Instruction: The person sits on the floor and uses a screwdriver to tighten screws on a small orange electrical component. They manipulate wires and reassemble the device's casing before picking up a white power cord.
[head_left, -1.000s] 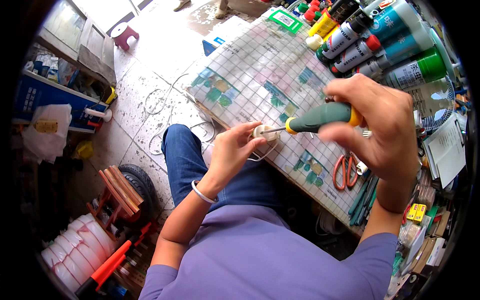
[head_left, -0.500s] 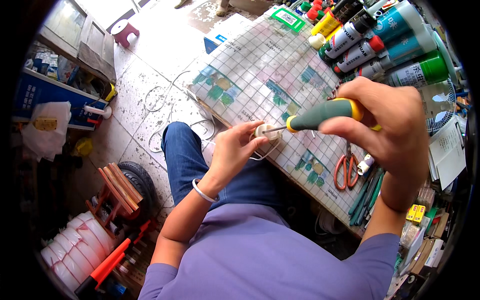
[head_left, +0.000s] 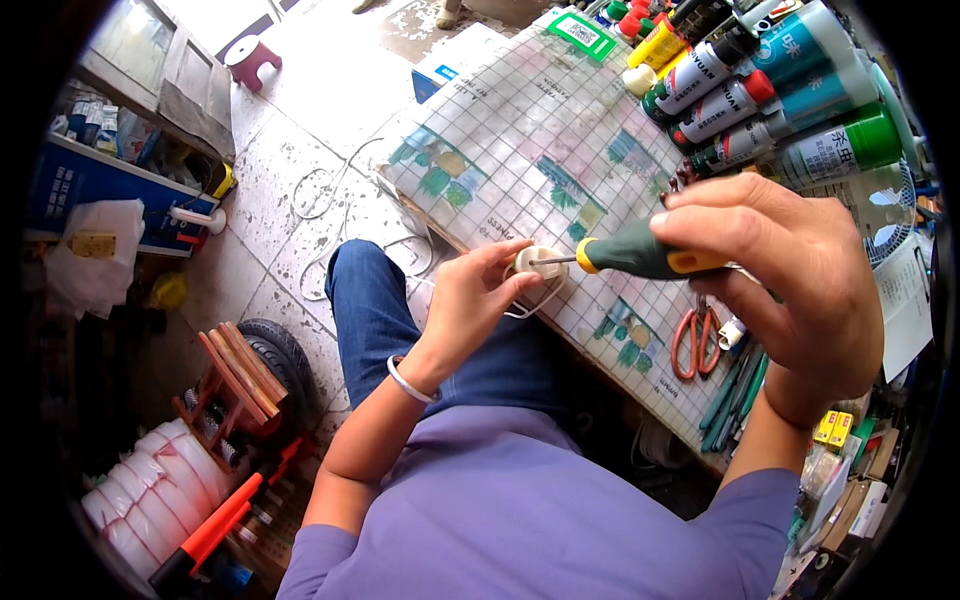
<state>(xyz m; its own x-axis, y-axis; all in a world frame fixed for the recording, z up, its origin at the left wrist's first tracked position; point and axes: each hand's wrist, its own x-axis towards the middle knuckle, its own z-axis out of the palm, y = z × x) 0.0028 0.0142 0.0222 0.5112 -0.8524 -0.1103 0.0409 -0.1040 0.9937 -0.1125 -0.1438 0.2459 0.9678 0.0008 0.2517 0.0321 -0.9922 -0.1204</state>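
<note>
Near the table's front edge, my left hand (head_left: 473, 298) pinches a small round white plastic fitting (head_left: 543, 258) between thumb and fingers. A thin white cable (head_left: 548, 300) loops below it. My right hand (head_left: 795, 275) is closed round the handle of a green and yellow screwdriver (head_left: 632, 250). The shaft points left, and its tip is at the fitting's face; the exact spot under the tip is too small to make out. Orange-handled pliers (head_left: 692, 345) lie on the table below the screwdriver, beside a small white cylindrical piece (head_left: 731, 332).
Spray cans (head_left: 722, 108) and bottles crowd the back right of the patterned tabletop (head_left: 500, 125). Several dark green sticklike tools (head_left: 735, 400) lie at its near right edge. White cable (head_left: 325, 195) trails on the floor at left, with a pink stool (head_left: 250, 62) farther off.
My right hand has rolled on the screwdriver handle and shifted slightly right and down. The handle now lies more level. My left hand and the fitting have hardly moved.
</note>
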